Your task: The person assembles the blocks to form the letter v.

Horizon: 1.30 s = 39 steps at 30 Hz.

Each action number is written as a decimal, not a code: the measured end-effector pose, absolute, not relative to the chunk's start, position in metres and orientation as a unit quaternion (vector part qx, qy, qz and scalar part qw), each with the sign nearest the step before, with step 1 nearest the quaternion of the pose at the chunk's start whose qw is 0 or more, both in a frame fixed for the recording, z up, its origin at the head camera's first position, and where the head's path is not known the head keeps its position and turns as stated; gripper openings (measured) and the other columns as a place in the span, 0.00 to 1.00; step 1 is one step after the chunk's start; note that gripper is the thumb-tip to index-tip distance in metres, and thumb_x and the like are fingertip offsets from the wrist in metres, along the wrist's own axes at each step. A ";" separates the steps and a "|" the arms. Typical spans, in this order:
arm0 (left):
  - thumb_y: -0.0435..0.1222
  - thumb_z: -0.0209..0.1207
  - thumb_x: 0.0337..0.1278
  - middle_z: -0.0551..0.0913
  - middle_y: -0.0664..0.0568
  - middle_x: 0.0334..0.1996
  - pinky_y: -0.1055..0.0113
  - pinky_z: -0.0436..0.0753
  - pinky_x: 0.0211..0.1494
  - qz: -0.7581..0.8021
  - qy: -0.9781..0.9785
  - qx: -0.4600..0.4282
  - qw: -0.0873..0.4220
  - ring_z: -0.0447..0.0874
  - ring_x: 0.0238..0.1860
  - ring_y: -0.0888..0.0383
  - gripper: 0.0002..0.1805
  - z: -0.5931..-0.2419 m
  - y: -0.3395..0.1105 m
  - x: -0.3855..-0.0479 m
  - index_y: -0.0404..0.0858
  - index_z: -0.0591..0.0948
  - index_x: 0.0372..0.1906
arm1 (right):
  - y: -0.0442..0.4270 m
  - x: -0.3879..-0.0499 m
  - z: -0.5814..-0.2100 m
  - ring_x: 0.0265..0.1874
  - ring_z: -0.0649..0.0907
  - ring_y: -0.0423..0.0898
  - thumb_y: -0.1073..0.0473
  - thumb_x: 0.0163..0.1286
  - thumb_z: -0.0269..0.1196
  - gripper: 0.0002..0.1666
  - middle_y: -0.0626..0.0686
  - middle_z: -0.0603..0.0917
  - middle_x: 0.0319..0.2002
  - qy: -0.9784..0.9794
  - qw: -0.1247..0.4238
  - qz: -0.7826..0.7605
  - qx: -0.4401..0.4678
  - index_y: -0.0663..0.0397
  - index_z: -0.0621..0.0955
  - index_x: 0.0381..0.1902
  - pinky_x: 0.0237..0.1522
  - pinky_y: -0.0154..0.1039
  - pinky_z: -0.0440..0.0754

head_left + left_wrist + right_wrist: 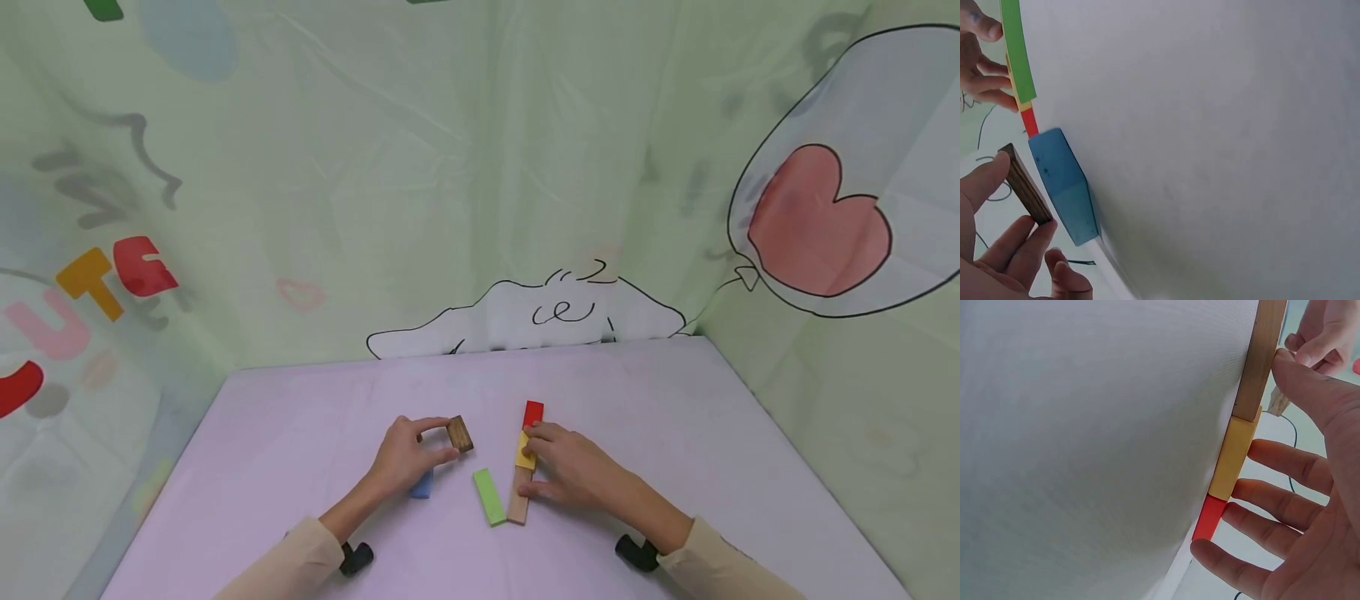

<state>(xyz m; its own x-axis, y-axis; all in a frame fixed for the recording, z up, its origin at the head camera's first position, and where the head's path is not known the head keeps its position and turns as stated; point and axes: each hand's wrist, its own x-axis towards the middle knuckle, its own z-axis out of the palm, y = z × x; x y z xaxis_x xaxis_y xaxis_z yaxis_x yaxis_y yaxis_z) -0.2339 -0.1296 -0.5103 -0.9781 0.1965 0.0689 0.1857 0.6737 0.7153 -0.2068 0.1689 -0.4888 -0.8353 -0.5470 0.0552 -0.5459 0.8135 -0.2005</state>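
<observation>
My left hand (pixel 405 457) pinches a dark brown wooden block (pixel 460 434) between thumb and fingers, held above the table in the left wrist view. Below that hand lies a blue block (pixel 422 486), partly hidden by it in the head view. A red block (pixel 533 412), a yellow block (pixel 522 458) and a plain wooden block (pixel 518 505) lie end to end in a line. Along this line rests my right hand (pixel 581 473), its fairly straight fingers touching the blocks' side. Beside the plain block's near end, a light green block (pixel 490 497) lies at a slant.
The table (pixel 300 450) has a pale lilac cover. Behind it hangs a light green sheet (pixel 375 208) with printed drawings, also closing off both sides. Black devices (pixel 637 553) sit at both wrists.
</observation>
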 end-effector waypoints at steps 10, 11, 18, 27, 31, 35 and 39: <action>0.48 0.78 0.52 0.87 0.46 0.39 0.69 0.64 0.37 0.381 0.918 0.113 0.011 0.63 0.37 0.57 0.28 -0.513 -0.124 -0.224 0.46 0.89 0.59 | 0.170 -0.207 -0.490 0.66 0.83 0.56 0.35 0.61 0.77 0.32 0.57 0.85 0.65 0.952 -0.001 -0.098 -0.290 0.53 0.88 0.51 0.65 0.52 0.85; 0.48 0.79 0.51 0.87 0.46 0.40 0.69 0.64 0.37 0.381 0.917 0.115 0.012 0.63 0.37 0.57 0.28 -0.513 -0.124 -0.224 0.45 0.89 0.59 | 0.170 -0.207 -0.490 0.66 0.83 0.56 0.35 0.61 0.77 0.32 0.57 0.84 0.65 0.952 0.000 -0.100 -0.289 0.53 0.88 0.51 0.65 0.53 0.85; 0.48 0.79 0.51 0.87 0.48 0.42 0.69 0.63 0.37 0.378 0.918 0.117 0.024 0.63 0.37 0.57 0.28 -0.514 -0.120 -0.220 0.45 0.89 0.59 | 0.169 -0.207 -0.491 0.66 0.83 0.56 0.36 0.61 0.77 0.31 0.57 0.84 0.66 0.953 0.002 -0.104 -0.284 0.52 0.88 0.51 0.65 0.53 0.85; 0.49 0.78 0.52 0.86 0.49 0.39 0.69 0.62 0.35 0.376 0.918 0.123 0.032 0.62 0.36 0.57 0.29 -0.514 -0.114 -0.219 0.45 0.89 0.59 | 0.169 -0.208 -0.491 0.67 0.82 0.57 0.34 0.61 0.76 0.33 0.57 0.84 0.66 0.956 0.008 -0.099 -0.276 0.51 0.88 0.52 0.65 0.54 0.84; 0.49 0.78 0.52 0.87 0.49 0.41 0.69 0.62 0.35 0.373 0.919 0.125 0.031 0.62 0.37 0.57 0.28 -0.515 -0.112 -0.219 0.45 0.89 0.59 | 0.169 -0.208 -0.491 0.68 0.82 0.57 0.34 0.61 0.76 0.33 0.57 0.84 0.66 0.956 0.008 -0.100 -0.277 0.51 0.88 0.52 0.66 0.54 0.84; 0.49 0.78 0.52 0.87 0.48 0.42 0.69 0.63 0.35 0.368 0.920 0.128 0.032 0.61 0.37 0.57 0.28 -0.515 -0.110 -0.218 0.45 0.89 0.59 | 0.170 -0.208 -0.491 0.67 0.82 0.57 0.34 0.61 0.76 0.32 0.57 0.84 0.66 0.954 0.005 -0.099 -0.282 0.51 0.88 0.52 0.65 0.54 0.84; 0.49 0.78 0.52 0.87 0.48 0.42 0.70 0.63 0.34 0.363 0.923 0.126 0.035 0.61 0.36 0.57 0.28 -0.513 -0.108 -0.217 0.45 0.89 0.59 | 0.171 -0.208 -0.492 0.67 0.82 0.57 0.35 0.61 0.76 0.32 0.57 0.84 0.66 0.953 0.003 -0.099 -0.285 0.51 0.88 0.51 0.65 0.54 0.84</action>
<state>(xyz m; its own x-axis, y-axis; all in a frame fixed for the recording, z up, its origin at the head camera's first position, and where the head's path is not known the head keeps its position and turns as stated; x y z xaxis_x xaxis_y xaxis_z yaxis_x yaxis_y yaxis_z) -0.2165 -0.1082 -0.5133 -0.9660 0.2571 0.0272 0.2067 0.7050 0.6785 -0.2078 0.1712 -0.4919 -0.8373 -0.5444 0.0511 -0.5432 0.8176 -0.1909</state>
